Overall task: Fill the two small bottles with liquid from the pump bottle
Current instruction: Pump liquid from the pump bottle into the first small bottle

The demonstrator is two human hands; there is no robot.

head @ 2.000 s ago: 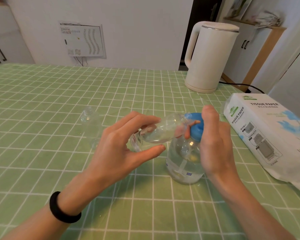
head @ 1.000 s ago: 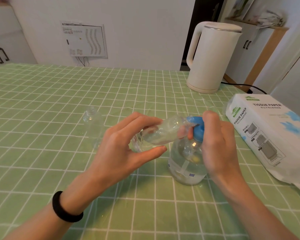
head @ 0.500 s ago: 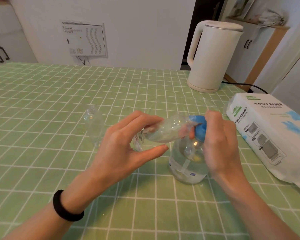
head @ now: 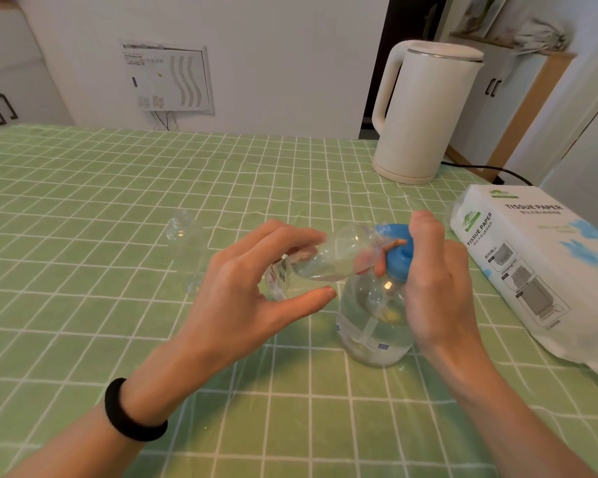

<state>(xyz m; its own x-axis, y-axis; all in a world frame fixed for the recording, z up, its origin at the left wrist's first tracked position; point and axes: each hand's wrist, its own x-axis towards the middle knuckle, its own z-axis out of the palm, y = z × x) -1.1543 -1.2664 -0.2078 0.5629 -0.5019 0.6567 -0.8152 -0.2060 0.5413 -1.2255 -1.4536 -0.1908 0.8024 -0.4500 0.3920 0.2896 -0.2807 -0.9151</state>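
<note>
Pinching a small clear plastic bottle (head: 325,260) sideways, the left hand (head: 242,298) holds it to the blue-topped clear pump bottle (head: 373,332), gripped by the right hand (head: 439,284).

Right hand (head: 439,288) blocks the pump bottle (head: 366,326) on its right side plus the edge of the blue pump head (head: 397,251), fingertips out of sight behind it. Can't tell how the mouth of the small bottle (head: 325,260) pinched by the left hand (head: 242,298) meets the pump, it's all glare and clear plastic. Left of that hand, the second small bottle (head: 183,243) pretty much vanishes in its lower half. Tissue pack (head: 532,263), right of the right hand, runs off the frame edge.
</note>
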